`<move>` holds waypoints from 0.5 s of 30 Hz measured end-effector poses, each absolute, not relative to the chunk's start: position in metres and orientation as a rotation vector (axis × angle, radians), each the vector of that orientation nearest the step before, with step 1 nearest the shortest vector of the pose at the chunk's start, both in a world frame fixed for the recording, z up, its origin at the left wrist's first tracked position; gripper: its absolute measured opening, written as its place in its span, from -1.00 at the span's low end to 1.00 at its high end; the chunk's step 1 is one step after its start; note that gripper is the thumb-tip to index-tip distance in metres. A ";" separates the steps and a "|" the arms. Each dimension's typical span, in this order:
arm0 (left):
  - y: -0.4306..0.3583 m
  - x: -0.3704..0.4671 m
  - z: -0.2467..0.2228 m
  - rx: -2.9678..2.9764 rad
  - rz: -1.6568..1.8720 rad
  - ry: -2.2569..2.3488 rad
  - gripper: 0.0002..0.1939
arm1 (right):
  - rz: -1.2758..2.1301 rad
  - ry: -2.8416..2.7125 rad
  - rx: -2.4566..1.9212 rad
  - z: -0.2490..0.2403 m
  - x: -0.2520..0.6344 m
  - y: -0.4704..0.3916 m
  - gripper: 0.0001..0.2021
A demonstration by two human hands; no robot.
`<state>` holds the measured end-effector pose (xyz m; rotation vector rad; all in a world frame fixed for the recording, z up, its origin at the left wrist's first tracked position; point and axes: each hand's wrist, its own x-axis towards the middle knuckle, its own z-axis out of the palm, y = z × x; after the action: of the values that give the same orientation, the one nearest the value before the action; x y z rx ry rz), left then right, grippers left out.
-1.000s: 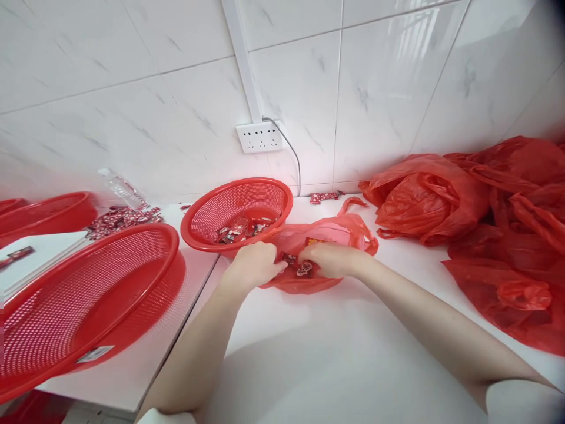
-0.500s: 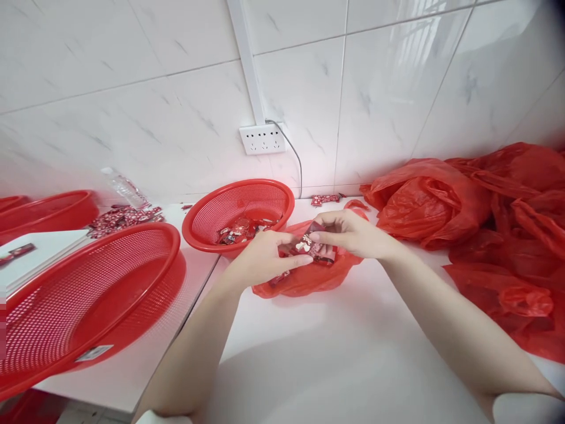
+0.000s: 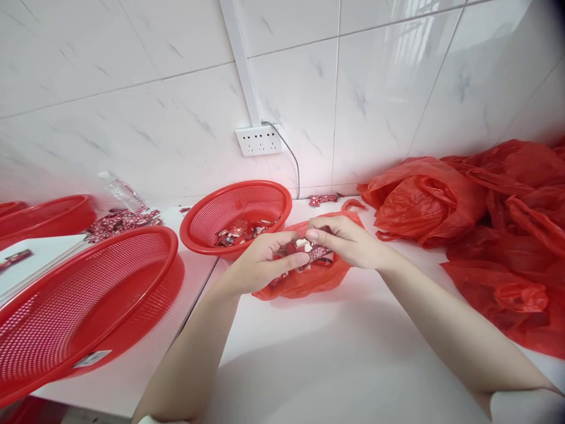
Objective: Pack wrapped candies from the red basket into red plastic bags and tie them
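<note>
Between my two hands is a small dark red printed packet (image 3: 304, 245) with a pale figure on it. My left hand (image 3: 261, 260) grips its left side, thumb in front and fingers behind. The right edge is pinched by my right hand (image 3: 346, 240), its thumb on the printed face. Directly beneath lies a thin red plastic bag (image 3: 313, 287) on the white table (image 3: 309, 347), with more printed packets showing in it. Fingers partly cover the held packet, so its full shape is hidden.
A red mesh basket (image 3: 198, 235) with packets in it stands behind my left hand. A larger red basket (image 3: 174, 259) is at left, near a heap of printed wrappers (image 3: 121, 222) and a clear bottle (image 3: 123, 191). Crumpled red bags (image 3: 432, 200) fill the right.
My right hand has moved slightly left and down, closer to my left hand, covering more of the packet's right end. The view has shifted slightly.
</note>
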<state>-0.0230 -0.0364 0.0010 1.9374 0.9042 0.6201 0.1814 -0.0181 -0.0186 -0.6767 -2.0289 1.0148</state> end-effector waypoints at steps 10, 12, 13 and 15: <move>-0.031 -0.025 -0.001 2.044 0.555 0.909 -0.74 | 0.934 -2.109 -0.634 -0.018 0.185 -0.016 -0.66; -0.030 -0.024 -0.003 2.031 0.562 0.917 -0.74 | 0.866 -2.120 -0.626 -0.018 0.185 -0.017 -0.66; -0.029 -0.024 -0.003 2.027 0.566 0.922 -0.74 | 0.833 -2.126 -0.620 -0.018 0.185 -0.017 -0.66; -0.029 -0.024 -0.004 2.021 0.565 0.926 -0.74 | 0.777 -2.147 -0.603 -0.017 0.185 -0.017 -0.66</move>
<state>-0.0242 -0.0289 -0.0042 2.0215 0.9261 0.5651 0.1855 -0.0174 -0.0169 -0.6031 -2.1474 0.7768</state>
